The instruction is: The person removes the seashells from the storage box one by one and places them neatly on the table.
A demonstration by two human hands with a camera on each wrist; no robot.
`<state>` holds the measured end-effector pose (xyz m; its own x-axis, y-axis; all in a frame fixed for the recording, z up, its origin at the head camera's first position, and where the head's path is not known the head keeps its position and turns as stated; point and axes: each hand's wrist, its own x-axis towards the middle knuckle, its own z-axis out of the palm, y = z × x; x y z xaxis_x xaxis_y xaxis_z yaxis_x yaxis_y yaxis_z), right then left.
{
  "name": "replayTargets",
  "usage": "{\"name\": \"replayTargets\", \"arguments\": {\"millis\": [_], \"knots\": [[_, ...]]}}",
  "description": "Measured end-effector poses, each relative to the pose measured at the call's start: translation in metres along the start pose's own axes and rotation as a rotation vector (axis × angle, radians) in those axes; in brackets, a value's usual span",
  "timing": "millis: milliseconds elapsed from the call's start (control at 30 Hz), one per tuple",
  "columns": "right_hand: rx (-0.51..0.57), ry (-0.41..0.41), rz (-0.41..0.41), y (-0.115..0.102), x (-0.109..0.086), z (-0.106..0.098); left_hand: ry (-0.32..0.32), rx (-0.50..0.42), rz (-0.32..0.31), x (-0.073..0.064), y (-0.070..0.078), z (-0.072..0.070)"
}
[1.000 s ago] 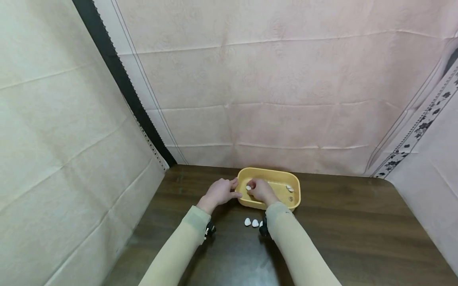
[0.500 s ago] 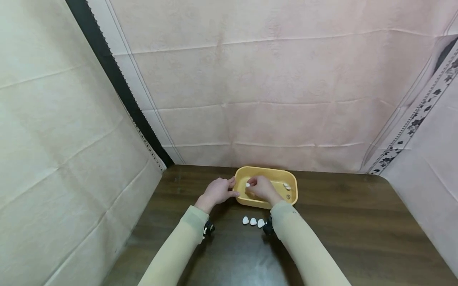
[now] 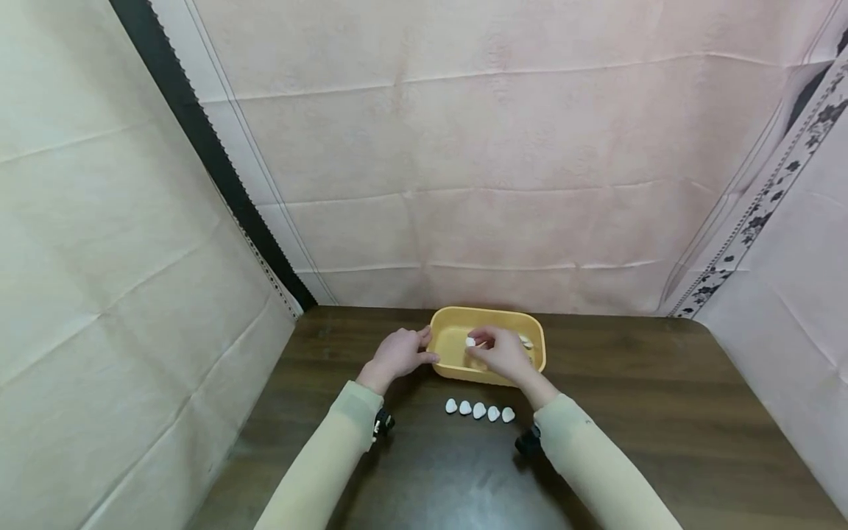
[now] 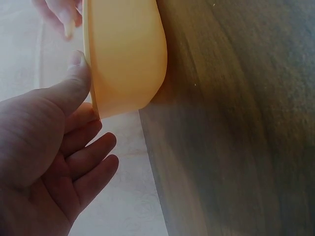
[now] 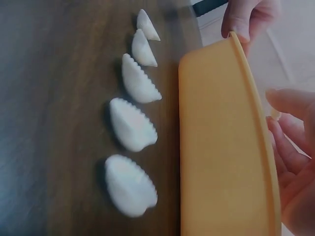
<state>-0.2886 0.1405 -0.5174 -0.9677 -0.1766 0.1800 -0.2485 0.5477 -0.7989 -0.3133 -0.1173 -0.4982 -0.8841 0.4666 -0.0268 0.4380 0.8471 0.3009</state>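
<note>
A yellow plastic tub (image 3: 457, 372) stands on the dark wooden table. My left hand (image 3: 397, 353) holds its left end, thumb and index finger at the rim, the other fingers loose in the left wrist view. Over the tub, my right hand (image 3: 506, 355) pinches a small white seashell (image 3: 470, 342) between thumb and fingertips. In the right wrist view only a pale bit of that shell (image 5: 274, 114) shows. Several white seashells (image 5: 132, 186) with toothed edges lie in a row in front of the tub. More shells (image 3: 526, 342) lie inside, partly hidden by my right hand.
The brown wood-grain table (image 3: 636, 412) extends to both sides of the tub. Pale cloth (image 3: 464, 184) hangs behind it, with further cloth walls at left and right. A dark strip (image 3: 218, 162) runs down the left corner.
My right hand has moved right over the tub, still pinching the shell. Its wrist no longer covers the right end of the shell row. My left hand has stayed at the tub's left end.
</note>
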Motion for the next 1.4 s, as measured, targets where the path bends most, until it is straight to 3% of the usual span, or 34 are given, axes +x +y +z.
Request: {"name": "replayTargets", "arguments": {"millis": [233, 600, 800, 1000, 1400], "knots": [[0.002, 0.037, -0.032, 0.004, -0.015, -0.006, 0.015, -0.001, 0.014, -0.001, -0.003, 0.000], [0.054, 0.085, -0.004, 0.010, -0.036, -0.017, 0.016, -0.044, 0.000, -0.002, -0.002, 0.003], [0.076, 0.145, -0.010, 0.015, -0.056, -0.030, 0.017, -0.059, -0.007, -0.003, -0.002, 0.003], [0.092, 0.203, 0.039, 0.023, -0.080, -0.043, 0.013, -0.055, 0.000, -0.003, -0.003, 0.002], [0.076, 0.149, 0.130, 0.042, -0.106, -0.055, 0.013, -0.065, -0.004, -0.003, -0.004, 0.003]]}}
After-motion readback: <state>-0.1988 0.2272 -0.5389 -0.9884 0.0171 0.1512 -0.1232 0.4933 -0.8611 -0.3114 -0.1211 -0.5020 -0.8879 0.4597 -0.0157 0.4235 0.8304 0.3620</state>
